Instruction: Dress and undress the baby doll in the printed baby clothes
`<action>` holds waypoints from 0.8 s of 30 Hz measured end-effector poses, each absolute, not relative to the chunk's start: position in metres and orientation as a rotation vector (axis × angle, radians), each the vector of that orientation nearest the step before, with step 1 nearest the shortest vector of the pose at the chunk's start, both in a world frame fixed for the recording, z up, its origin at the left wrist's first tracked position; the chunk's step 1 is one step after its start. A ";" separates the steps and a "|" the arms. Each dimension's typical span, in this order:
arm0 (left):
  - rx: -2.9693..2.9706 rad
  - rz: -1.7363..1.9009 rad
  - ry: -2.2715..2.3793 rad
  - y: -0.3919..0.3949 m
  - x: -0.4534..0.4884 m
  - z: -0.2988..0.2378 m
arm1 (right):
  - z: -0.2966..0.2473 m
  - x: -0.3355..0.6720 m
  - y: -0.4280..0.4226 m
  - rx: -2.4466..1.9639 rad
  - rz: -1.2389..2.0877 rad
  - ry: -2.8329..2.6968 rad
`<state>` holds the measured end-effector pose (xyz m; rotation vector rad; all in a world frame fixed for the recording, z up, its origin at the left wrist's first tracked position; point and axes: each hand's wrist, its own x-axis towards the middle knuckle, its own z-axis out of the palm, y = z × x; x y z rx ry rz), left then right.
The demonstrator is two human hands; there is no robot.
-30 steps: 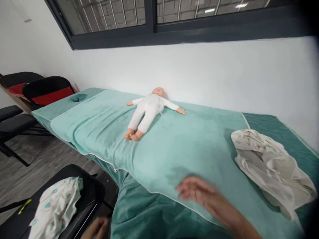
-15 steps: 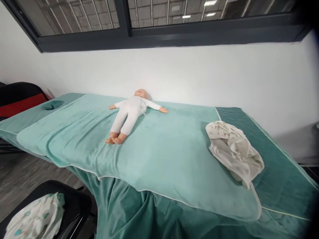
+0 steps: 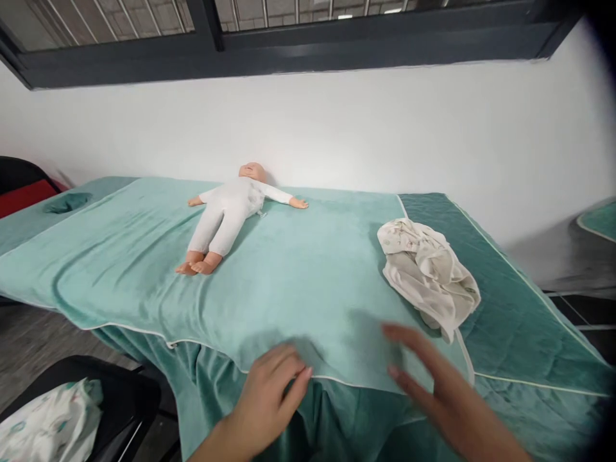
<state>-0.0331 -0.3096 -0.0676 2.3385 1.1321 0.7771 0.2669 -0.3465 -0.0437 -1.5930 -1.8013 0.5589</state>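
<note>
A baby doll (image 3: 226, 215) in a white suit lies on its back on a light green towel (image 3: 289, 282) spread over a massage table. My left hand (image 3: 269, 394) rests near the towel's front hem with its fingers together and extended, holding nothing. My right hand (image 3: 433, 385) hovers open over the towel's front right corner, fingers spread. A crumpled cream cloth (image 3: 426, 273) lies just beyond my right hand.
The table's darker green cover (image 3: 510, 301) shows at the right end and hangs down at the front. A black chair (image 3: 115, 391) at lower left holds a patterned white cloth (image 3: 45, 423). A red and black chair (image 3: 22, 189) stands at far left. The white wall is behind.
Both hands have come into view over the towel's front edge; half a second ago neither showed. The view has swung to the right.
</note>
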 end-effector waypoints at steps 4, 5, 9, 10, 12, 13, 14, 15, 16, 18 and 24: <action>2.244 0.866 1.133 -0.225 0.057 -0.056 | -0.036 0.304 -0.267 -1.703 -0.043 -1.539; 2.253 0.854 1.200 -0.205 0.076 -0.056 | -0.037 0.312 -0.253 -1.769 -0.126 -1.475; 2.294 0.774 1.385 -0.143 0.126 -0.059 | -0.046 0.329 -0.215 -2.045 -0.210 -1.379; 2.314 0.746 1.383 -0.133 0.133 -0.058 | -0.047 0.331 -0.208 -2.099 -0.218 -1.394; 2.362 0.701 1.342 -0.120 0.142 -0.058 | -0.044 0.335 -0.193 -2.196 -0.209 -1.470; 2.374 0.697 1.321 -0.116 0.144 -0.058 | -0.041 0.338 -0.186 -2.239 -0.188 -1.515; 2.371 0.707 1.303 -0.113 0.145 -0.059 | -0.038 0.342 -0.178 -2.261 -0.156 -1.570; 2.344 0.738 1.296 -0.111 0.146 -0.060 | -0.034 0.347 -0.171 -2.255 -0.120 -1.618; 2.295 0.781 1.294 -0.110 0.145 -0.061 | -0.031 0.351 -0.164 -2.225 -0.088 -1.647; 2.149 0.888 1.284 -0.108 0.145 -0.064 | -0.023 0.358 -0.153 -2.125 -0.018 -1.629; 1.378 1.118 1.012 -0.100 0.138 -0.064 | 0.008 0.330 -0.139 -1.587 0.574 -1.252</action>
